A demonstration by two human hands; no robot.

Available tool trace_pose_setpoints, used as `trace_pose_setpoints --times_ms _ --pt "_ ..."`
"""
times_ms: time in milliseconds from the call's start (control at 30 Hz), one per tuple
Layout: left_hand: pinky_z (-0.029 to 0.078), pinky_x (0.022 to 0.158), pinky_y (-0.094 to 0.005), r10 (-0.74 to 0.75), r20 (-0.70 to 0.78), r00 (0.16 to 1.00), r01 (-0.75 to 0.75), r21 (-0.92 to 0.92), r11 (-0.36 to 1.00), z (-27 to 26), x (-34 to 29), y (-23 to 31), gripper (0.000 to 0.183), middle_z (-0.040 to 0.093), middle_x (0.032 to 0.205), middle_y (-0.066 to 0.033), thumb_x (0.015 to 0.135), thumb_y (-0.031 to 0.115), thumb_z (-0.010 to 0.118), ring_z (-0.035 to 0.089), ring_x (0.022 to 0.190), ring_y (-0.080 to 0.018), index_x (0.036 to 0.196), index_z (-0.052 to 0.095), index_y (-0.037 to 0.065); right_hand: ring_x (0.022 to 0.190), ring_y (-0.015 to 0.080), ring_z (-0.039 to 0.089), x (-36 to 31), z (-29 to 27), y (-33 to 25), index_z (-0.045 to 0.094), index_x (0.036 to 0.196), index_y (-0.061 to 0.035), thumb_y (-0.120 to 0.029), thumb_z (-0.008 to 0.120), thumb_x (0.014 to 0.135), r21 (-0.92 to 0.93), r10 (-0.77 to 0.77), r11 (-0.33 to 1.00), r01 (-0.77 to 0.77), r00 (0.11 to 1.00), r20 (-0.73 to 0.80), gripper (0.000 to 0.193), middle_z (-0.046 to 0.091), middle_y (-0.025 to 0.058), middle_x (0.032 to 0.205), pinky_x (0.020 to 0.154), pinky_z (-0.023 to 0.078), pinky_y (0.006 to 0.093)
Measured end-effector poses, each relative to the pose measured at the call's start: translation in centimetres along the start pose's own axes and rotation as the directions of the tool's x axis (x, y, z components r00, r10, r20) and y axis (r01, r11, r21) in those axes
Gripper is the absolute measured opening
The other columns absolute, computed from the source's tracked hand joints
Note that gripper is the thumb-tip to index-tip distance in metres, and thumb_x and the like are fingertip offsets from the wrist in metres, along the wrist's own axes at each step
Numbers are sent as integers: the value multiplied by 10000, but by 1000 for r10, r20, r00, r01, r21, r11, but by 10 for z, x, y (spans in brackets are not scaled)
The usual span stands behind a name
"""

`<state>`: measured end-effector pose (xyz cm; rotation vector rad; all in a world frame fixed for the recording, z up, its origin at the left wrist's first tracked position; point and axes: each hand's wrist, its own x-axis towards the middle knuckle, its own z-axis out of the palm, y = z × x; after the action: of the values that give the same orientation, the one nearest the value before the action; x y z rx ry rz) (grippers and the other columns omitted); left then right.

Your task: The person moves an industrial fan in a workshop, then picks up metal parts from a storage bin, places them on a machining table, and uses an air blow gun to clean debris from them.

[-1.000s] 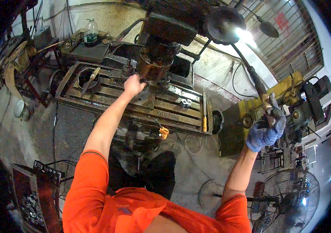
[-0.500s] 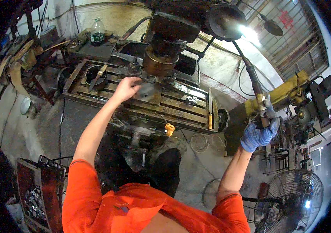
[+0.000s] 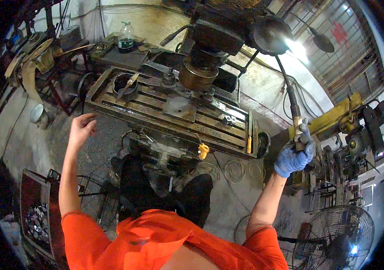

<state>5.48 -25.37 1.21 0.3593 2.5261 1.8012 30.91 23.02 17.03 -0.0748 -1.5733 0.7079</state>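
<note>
My left hand (image 3: 82, 130), bare, hovers over the floor left of the slotted machine table (image 3: 147, 112). Its fingers are curled in; whatever they may hold is too small to make out. On my right hand (image 3: 293, 157) is a blue-grey glove, its fingers wrapped round the lower end of a long dark lever (image 3: 293, 101). That lever slopes down from the round hub (image 3: 270, 36) of a drilling machine. The machine's cylindrical spindle head (image 3: 198, 75) stands over the table, behind a flat grey plate (image 3: 179, 108). A dark pot (image 3: 126, 92) with a brush (image 3: 130, 83) in it sits at the table's left end.
Small metal blocks (image 3: 229, 119) and a yellow-handled tool (image 3: 249, 144) lie on the table's right part. A yellow object (image 3: 203, 150) hangs at its front edge. Lower left stands a box of metal pieces (image 3: 39, 222); a fan (image 3: 336, 238) is lower right.
My left hand has drawn back from the plate area, left and toward me, off the table's front edge. My right hand stays on the lever. The whole view has shifted slightly.
</note>
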Motion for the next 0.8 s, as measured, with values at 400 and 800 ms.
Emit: trace_pose_setpoints --times_ms 400,800 --pt "403 473 -246 -60 -323 945 49 -42 998 -96 -40 -36 253 561 611 -50 830 71 552 523 507 -105 1029 558 -85 813 197 583 -14 -11 31 582 842 57 -295 427 888 238 46 970 -43 999 -8 388 612 172 980 741 457 306" --pt "450 532 -269 -84 -486 870 257 303 917 -195 -131 -30 245 606 687 -89 793 110 576 562 601 -121 969 597 -59 613 177 537 -1 -26 35 625 875 12 -172 539 803 -334 -354 870 362 931 87 215 623 114 808 579 437 272"
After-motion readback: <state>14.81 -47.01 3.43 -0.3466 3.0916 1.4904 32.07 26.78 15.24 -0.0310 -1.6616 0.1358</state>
